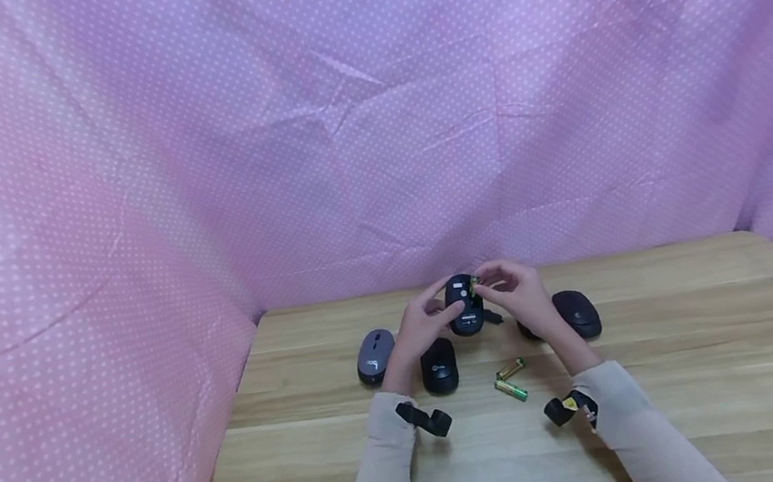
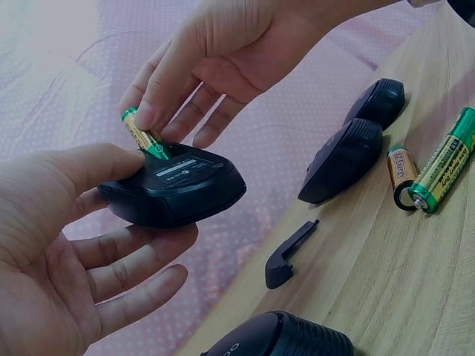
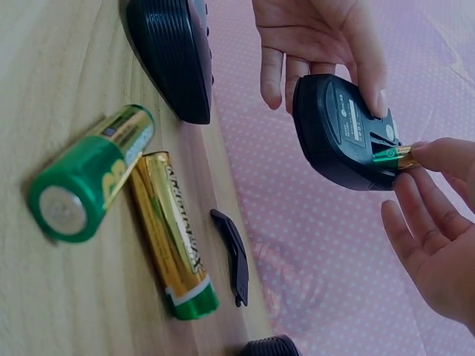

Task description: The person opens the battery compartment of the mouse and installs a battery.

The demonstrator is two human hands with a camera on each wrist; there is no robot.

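My left hand (image 1: 419, 328) holds a black computer mouse (image 1: 468, 322) underside up, thumb on the base and fingers beneath. In the left wrist view, a green and gold battery (image 2: 141, 135) stands tilted with its lower end in the mouse's open battery slot. My right hand (image 1: 521, 297) pinches that battery's upper end between thumb and fingers. The mouse is raised above the table. A small black battery cover (image 2: 286, 259) lies loose on the wood below the hands.
Two more batteries, one (image 1: 510, 369) behind the other (image 1: 511, 390), lie on the wooden table (image 1: 302, 473). A grey mouse (image 1: 375, 356) and a black mouse (image 1: 439, 367) sit to the left. Another dark mouse (image 1: 577, 314) is at right, beside one partly hidden by my right wrist.
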